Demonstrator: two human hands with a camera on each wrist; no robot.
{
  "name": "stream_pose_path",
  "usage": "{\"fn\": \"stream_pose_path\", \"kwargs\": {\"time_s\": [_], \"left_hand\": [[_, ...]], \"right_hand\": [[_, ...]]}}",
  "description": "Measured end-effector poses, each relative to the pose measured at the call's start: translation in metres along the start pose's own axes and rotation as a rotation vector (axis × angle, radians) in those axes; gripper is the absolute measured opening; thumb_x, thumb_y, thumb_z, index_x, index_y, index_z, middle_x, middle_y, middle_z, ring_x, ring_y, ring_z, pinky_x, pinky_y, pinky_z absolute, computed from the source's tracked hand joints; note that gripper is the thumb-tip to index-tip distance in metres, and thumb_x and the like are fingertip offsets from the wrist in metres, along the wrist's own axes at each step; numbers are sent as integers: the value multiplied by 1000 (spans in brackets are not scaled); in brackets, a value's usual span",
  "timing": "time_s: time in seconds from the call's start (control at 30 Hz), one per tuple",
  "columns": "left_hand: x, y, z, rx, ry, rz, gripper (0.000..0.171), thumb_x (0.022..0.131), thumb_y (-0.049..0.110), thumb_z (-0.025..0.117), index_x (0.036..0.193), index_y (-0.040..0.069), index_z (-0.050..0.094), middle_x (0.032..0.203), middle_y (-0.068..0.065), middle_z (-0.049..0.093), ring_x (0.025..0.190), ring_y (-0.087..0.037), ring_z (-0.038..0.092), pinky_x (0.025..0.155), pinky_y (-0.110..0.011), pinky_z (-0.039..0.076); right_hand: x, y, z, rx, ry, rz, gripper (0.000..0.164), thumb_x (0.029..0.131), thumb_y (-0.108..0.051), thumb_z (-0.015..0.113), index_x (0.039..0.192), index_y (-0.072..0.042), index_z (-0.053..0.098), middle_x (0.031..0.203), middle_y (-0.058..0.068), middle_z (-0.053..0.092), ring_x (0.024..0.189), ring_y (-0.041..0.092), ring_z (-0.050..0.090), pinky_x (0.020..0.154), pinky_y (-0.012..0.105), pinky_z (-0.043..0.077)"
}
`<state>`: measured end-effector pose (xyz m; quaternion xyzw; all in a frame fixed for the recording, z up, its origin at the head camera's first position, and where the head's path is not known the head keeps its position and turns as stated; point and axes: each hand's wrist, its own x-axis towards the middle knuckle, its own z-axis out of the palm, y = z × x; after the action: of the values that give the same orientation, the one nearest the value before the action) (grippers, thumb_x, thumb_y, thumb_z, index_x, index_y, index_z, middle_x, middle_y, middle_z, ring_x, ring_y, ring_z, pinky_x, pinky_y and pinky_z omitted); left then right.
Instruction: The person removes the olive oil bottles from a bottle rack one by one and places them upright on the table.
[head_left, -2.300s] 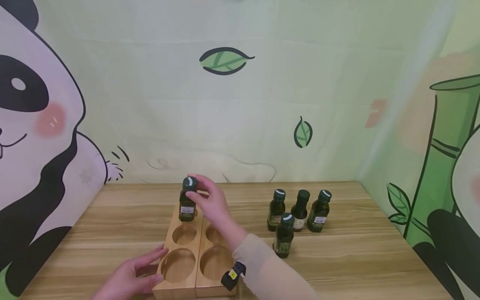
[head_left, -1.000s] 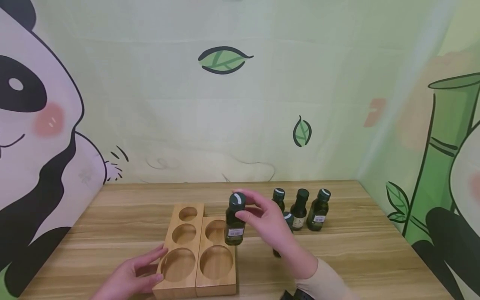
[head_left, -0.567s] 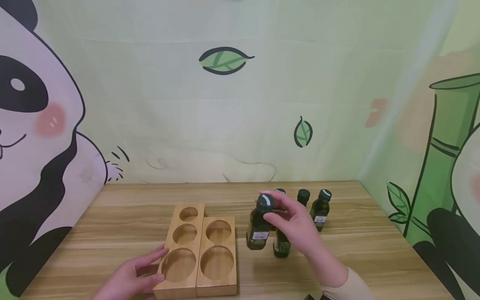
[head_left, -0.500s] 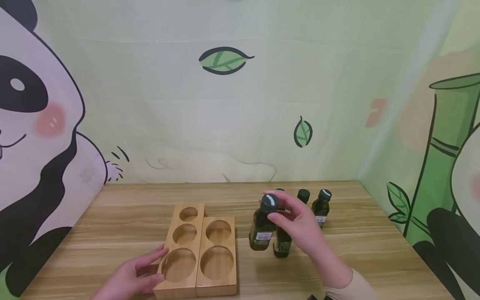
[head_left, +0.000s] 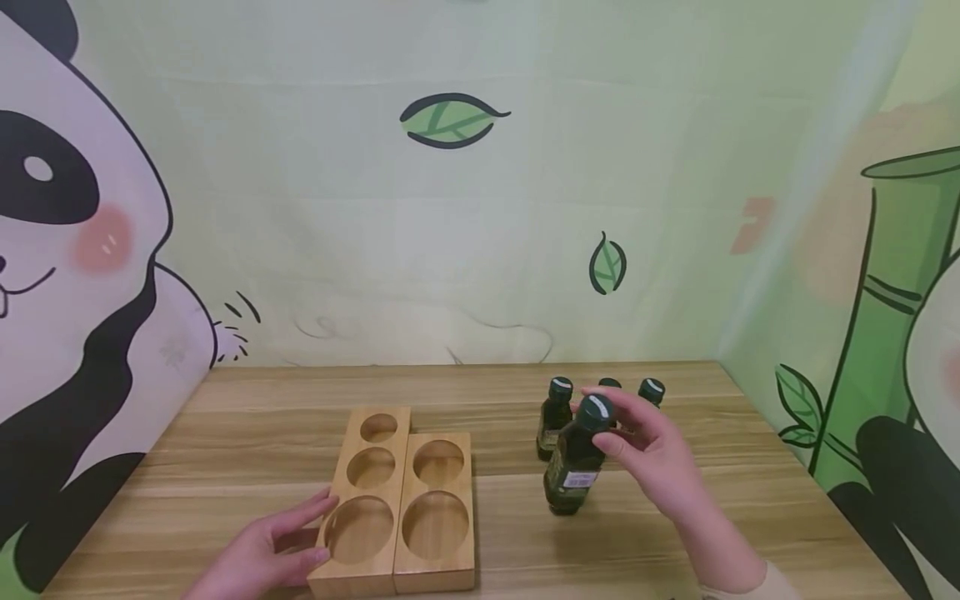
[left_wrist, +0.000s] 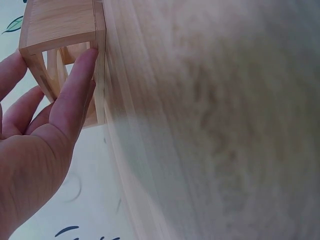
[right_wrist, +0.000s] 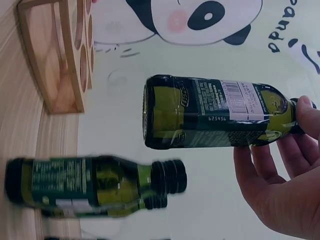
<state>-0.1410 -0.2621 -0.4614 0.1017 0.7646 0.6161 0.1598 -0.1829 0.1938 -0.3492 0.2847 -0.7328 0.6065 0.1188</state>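
My right hand (head_left: 652,454) pinches a dark green glass bottle (head_left: 581,467) near its cap and holds it tilted, right of the wooden rack. In the right wrist view, thumb and fingers are round the neck of that bottle (right_wrist: 210,112), with its printed label showing. The front standing bottle seen earlier is largely hidden behind it in the head view. On the left, my left hand (head_left: 262,546) rests its fingertips against the side of the wooden rack (head_left: 401,575), with fingers fairly straight. In the left wrist view, the fingers (left_wrist: 75,92) touch the open-sided wooden frame (left_wrist: 62,25).
Behind the held bottle stand a green bottle (head_left: 555,425) and two more, of which mostly the caps (head_left: 652,390) show. The rack has round holes in a longer and a shorter block. A panda-printed backdrop (head_left: 465,250) rises behind the table (head_left: 262,433).
My right hand has carried the bottle from above the rack's back end rightward to the group of standing bottles, where it now tilts. The left hand and rack have stayed in place.
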Motion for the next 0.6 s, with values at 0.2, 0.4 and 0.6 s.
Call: {"fn": "stream_pose_path", "kwargs": {"time_s": [0.2, 0.4, 0.6], "left_hand": [[0, 1, 0, 5, 6, 1, 68, 93, 14, 71, 149, -4, 37, 158, -30, 11, 129, -51, 42, 78, -42, 59], [0, 0, 0, 30, 23, -22, 69, 91, 16, 73, 149, -2, 39, 158, -29, 15, 128, -48, 46, 77, -42, 60], [0, 1, 0, 20, 26, -48, 70, 91, 16, 74, 149, -1, 39, 158, -29, 16, 127, -46, 47, 78, -43, 59]], "right_hand": [[-8, 2, -17, 2, 7, 36, 43, 94, 7, 60, 135, -1, 56, 120, -6, 69, 104, 15, 66, 82, 28, 57], [-15, 10, -32, -6, 24, 47, 43, 94, 9, 59, 135, -3, 57, 120, -3, 69, 108, 11, 64, 84, 25, 56], [-21, 22, -44, -40, 29, 58, 43, 94, 9, 59, 136, 0, 55, 122, -7, 68, 113, 6, 61, 90, 21, 51]]}}
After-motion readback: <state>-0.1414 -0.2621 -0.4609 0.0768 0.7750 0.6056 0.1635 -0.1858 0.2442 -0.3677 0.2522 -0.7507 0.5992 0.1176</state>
